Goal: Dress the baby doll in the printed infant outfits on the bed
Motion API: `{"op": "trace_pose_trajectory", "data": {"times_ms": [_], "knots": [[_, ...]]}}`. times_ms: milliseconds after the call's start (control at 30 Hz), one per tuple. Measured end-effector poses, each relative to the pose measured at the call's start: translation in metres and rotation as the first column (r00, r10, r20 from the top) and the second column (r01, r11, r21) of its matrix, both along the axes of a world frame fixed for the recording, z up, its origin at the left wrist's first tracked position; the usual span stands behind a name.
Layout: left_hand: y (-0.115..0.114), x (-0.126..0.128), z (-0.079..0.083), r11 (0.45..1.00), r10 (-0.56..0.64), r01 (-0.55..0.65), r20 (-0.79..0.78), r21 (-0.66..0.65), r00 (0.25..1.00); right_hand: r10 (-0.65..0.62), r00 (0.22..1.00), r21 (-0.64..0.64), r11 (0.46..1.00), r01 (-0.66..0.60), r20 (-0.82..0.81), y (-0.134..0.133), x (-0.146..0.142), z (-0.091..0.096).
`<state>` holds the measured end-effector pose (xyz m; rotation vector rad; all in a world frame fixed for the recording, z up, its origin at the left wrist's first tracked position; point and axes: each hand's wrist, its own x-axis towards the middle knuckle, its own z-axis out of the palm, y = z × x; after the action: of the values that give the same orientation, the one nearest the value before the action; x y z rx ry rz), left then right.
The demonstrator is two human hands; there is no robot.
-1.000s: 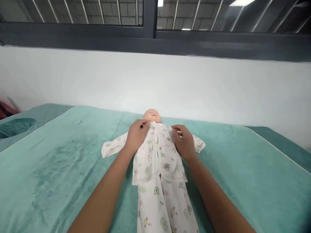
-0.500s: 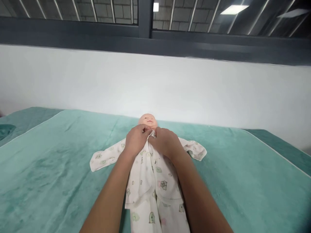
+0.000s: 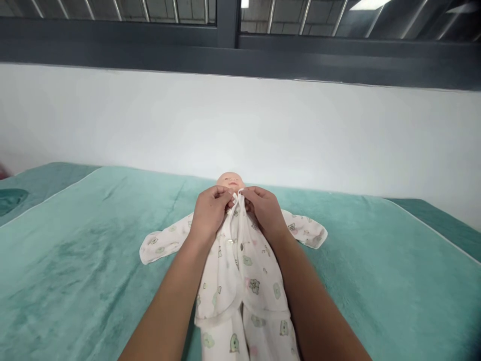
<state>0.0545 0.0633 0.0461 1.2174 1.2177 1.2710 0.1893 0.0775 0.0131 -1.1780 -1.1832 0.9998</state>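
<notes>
A baby doll (image 3: 230, 179) lies on its back on a green cloth, its head toward the wall. It wears a white baby jacket (image 3: 255, 281) printed with small bears, and matching trousers (image 3: 221, 341). My left hand (image 3: 212, 208) pinches the jacket's left front edge at the neck. Opposite it, my right hand (image 3: 263, 208) pinches the right front edge, and the two edges stand slightly raised with a narrow gap between them. Lower down, a fastener (image 3: 230, 242) shows on the front. Both sleeves lie spread out to the sides.
The green cloth (image 3: 93, 240) spreads over the wide surface on both sides of the doll. Behind it rises a white wall (image 3: 240, 125), with a dark window frame (image 3: 225, 55) and metal bars above. A dark green round shape (image 3: 13, 200) is at the far left.
Both hands have lifted the jacket's neck edges and now hold them up side by side. Before, the fingers were lower and bunched at the collar. The right sleeve has shifted slightly outward.
</notes>
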Motion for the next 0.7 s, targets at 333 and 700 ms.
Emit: {"op": "trace_pose_trajectory", "data": {"times_ms": [333, 700], "knots": [[0.006, 0.001, -0.010, 0.999, -0.007, 0.010, -0.080, 0.046, 0.997, 0.026, 1.000, -0.044, 0.999, -0.026, -0.010, 0.002, 0.002, -0.008], [0.007, -0.002, -0.015, 0.996, -0.072, 0.073, -0.024, 0.050, 0.997, 0.166, 0.986, -0.066, 0.984, -0.167, -0.013, -0.006, 0.008, -0.001]]}}
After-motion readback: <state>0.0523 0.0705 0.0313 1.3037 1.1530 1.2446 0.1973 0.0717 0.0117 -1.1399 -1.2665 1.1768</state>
